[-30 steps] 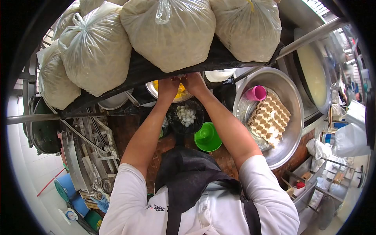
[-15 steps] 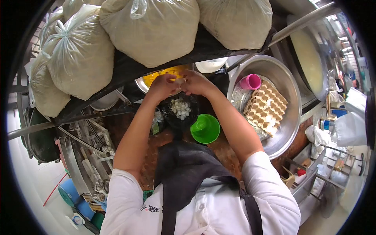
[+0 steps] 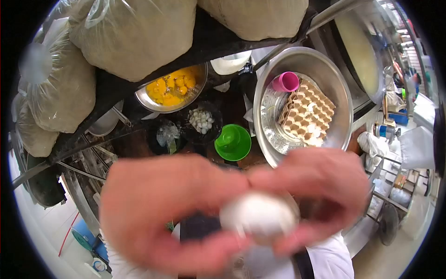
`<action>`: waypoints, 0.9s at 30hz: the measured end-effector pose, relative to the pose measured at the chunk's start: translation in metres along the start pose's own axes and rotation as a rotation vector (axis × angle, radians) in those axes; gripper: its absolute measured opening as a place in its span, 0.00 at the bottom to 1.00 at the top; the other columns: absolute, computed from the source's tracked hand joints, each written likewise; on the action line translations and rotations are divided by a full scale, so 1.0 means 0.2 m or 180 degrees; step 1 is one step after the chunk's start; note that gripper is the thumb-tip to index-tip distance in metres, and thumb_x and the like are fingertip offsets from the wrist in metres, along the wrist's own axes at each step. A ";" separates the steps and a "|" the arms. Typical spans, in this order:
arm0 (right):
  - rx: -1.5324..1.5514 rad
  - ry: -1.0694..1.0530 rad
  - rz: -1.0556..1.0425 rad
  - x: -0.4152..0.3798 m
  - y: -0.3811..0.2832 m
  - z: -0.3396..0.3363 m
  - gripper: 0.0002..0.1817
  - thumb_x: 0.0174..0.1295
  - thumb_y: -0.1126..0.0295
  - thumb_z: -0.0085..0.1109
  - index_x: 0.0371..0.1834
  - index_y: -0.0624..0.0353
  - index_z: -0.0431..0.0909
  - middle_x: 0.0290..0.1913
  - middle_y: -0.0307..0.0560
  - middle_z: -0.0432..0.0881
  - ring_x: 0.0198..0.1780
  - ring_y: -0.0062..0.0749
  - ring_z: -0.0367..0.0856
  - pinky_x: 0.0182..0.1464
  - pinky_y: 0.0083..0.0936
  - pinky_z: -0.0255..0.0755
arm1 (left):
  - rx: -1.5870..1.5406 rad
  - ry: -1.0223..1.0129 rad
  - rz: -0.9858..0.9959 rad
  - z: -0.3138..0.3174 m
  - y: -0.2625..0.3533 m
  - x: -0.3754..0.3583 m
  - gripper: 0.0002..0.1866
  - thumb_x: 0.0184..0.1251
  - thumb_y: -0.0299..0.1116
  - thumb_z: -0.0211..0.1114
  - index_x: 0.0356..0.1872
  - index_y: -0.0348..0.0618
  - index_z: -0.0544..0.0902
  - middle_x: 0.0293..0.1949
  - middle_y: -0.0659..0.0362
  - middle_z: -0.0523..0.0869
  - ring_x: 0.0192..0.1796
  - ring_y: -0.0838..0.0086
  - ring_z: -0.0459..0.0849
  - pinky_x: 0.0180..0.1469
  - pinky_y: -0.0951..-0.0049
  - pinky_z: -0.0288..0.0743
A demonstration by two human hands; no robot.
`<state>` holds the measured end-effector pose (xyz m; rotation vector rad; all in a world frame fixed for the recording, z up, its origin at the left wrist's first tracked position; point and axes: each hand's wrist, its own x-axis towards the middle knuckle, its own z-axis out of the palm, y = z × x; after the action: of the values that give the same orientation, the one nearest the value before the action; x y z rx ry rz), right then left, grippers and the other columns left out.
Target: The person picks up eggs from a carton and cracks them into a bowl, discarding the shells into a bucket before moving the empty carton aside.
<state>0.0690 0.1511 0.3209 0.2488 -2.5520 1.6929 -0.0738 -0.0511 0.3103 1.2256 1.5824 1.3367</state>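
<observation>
Close to the camera, my left hand (image 3: 158, 204) and my right hand (image 3: 320, 190) are both closed around one white egg (image 3: 260, 214). Thumbs press from below and fingers from above; blur hides whether the shell is cracked. Beyond them, a steel bowl (image 3: 200, 91) holds orange-yellow yolks (image 3: 172, 88). A black bag-lined container (image 3: 211, 132) with pale eggshells (image 3: 201, 121) sits in front of that bowl, beside a green plastic tub (image 3: 233, 142).
At right, a large steel basin (image 3: 343, 97) contains egg trays (image 3: 307, 111) and a pink cup (image 3: 286, 82). Filled plastic bags (image 3: 134, 37) rest on a shelf overhead at the upper left. A metal rail (image 3: 332, 16) crosses at the top.
Both hands have moved from over the yolk bowl toward the camera, with the egg between them. The view has shifted, and the bowl's yolks now show.
</observation>
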 end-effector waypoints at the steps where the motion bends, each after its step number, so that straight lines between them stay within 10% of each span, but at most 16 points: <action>1: 0.0104 -0.0064 -0.0314 0.00 -0.01 -0.02 0.36 0.50 0.56 0.80 0.53 0.74 0.79 0.39 0.56 0.87 0.35 0.36 0.87 0.37 0.26 0.80 | 0.0058 -0.0125 0.0277 0.00 0.04 0.02 0.24 0.54 0.35 0.78 0.48 0.31 0.83 0.35 0.49 0.89 0.34 0.66 0.90 0.35 0.72 0.83; 6: 0.0251 -0.0116 -0.1696 -0.04 0.13 -0.04 0.41 0.50 0.59 0.79 0.58 0.82 0.72 0.53 0.68 0.83 0.42 0.39 0.85 0.41 0.25 0.78 | -0.0136 -0.0392 0.1232 -0.01 0.11 0.11 0.25 0.54 0.27 0.78 0.51 0.23 0.79 0.39 0.44 0.86 0.37 0.65 0.87 0.35 0.75 0.81; 13: 0.0186 0.0247 0.0490 0.03 0.14 0.05 0.30 0.54 0.62 0.75 0.57 0.70 0.79 0.40 0.53 0.87 0.37 0.33 0.87 0.40 0.26 0.81 | 0.0147 0.0291 -0.0388 0.05 -0.06 0.04 0.20 0.62 0.31 0.70 0.53 0.29 0.81 0.41 0.50 0.89 0.37 0.71 0.89 0.40 0.74 0.82; 17: 0.0145 0.0268 0.1629 0.20 0.67 0.30 0.26 0.62 0.71 0.64 0.63 0.69 0.74 0.42 0.47 0.85 0.38 0.22 0.82 0.40 0.20 0.78 | -0.0236 0.1078 -0.1110 0.09 -0.77 0.11 0.18 0.66 0.26 0.64 0.56 0.29 0.79 0.44 0.53 0.87 0.42 0.74 0.86 0.46 0.75 0.81; 27: 0.0528 0.0560 0.1262 0.64 1.43 0.74 0.27 0.51 0.69 0.65 0.56 0.70 0.79 0.34 0.59 0.87 0.35 0.40 0.89 0.39 0.31 0.80 | 0.1275 0.2189 -0.0980 -0.11 -1.55 0.07 0.18 0.61 0.30 0.67 0.51 0.34 0.82 0.42 0.47 0.88 0.43 0.60 0.89 0.47 0.65 0.81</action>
<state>-0.1009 0.1114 0.0209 -0.4091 -2.4502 1.9522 -0.1632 -0.0482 0.0125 0.7004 2.5020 1.3466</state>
